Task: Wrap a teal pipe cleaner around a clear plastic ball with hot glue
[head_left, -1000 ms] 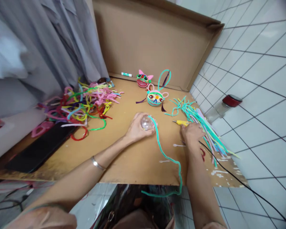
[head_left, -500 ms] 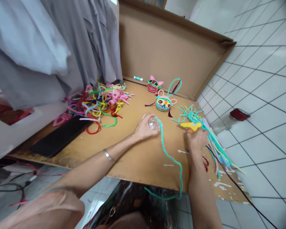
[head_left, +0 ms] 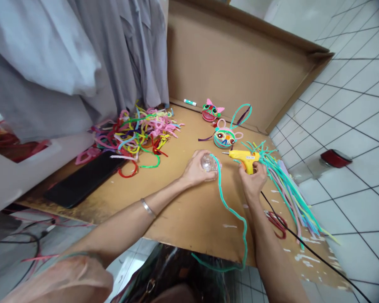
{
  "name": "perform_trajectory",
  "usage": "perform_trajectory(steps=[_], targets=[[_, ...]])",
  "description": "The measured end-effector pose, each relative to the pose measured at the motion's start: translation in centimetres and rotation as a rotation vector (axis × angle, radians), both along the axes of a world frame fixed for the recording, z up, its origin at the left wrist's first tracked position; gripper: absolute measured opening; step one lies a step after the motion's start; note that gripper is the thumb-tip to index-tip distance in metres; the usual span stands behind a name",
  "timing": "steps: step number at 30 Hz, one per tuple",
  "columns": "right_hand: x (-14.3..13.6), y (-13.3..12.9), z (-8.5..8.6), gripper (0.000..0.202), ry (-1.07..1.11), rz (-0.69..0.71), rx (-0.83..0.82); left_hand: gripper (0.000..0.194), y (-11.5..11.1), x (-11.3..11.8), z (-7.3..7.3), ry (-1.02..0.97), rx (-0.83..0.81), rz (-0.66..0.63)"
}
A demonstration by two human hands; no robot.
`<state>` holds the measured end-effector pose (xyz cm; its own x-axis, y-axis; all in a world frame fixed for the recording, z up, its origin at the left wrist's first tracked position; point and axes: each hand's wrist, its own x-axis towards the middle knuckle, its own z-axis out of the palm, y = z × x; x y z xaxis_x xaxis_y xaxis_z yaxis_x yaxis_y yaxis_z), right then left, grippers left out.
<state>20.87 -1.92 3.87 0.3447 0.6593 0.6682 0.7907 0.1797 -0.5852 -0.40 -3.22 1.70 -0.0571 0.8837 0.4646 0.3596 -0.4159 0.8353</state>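
Observation:
My left hand [head_left: 196, 169] is wrapped round a clear ball [head_left: 207, 163] above the middle of the table. From the ball a long turquoise pipe cleaner [head_left: 229, 207] trails down past the table's front edge. My right hand [head_left: 254, 176] grips a yellow glue gun [head_left: 244, 157] by its handle, its nozzle pointing left toward the ball, with a gap between them. Behind the hands sits a decorated ball [head_left: 225, 138] with pink ears and a turquoise loop. Farther back is a red face figure [head_left: 211, 111] with pink ears.
Tangled colourful pipe cleaners [head_left: 145, 130] and a black flat object [head_left: 85, 179] lie at the left. Straight pipe cleaners [head_left: 290, 193] and red-handled scissors [head_left: 277, 225] lie at the right, near a black cord [head_left: 316, 252]. A cardboard panel [head_left: 240, 63] stands behind.
My right hand has brought the glue gun up and left, nearer the ball, and its nozzle now shows clearly. My left hand keeps its hold. The view has shifted slightly.

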Motion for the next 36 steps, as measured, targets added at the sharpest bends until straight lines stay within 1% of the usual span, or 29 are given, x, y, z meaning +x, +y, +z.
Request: perform_trajectory(steps=[4,8,15,26,36], targets=[[0.3,-0.7,-0.4,0.029,-0.039,0.064,0.085,0.067,0.3,-0.1,-0.2,-0.033,-0.030,0.001],[0.0,-0.9,-0.1,0.027,-0.085,0.119,0.119,0.066,0.2,-0.1,-0.2,-0.029,-0.031,-0.008],[-0.6,-1.3,0.3,0.024,-0.113,0.161,0.187,0.064,0.3,0.0,-0.3,-0.031,0.005,-0.005],[-0.6,-1.4,0.2,0.024,-0.113,0.144,0.164,0.064,-0.1,0.1,0.0,-0.012,0.003,-0.007],[-0.9,-1.7,0.2,0.025,-0.115,0.190,0.127,0.063,-0.3,0.0,0.4,-0.004,-0.022,-0.003]])
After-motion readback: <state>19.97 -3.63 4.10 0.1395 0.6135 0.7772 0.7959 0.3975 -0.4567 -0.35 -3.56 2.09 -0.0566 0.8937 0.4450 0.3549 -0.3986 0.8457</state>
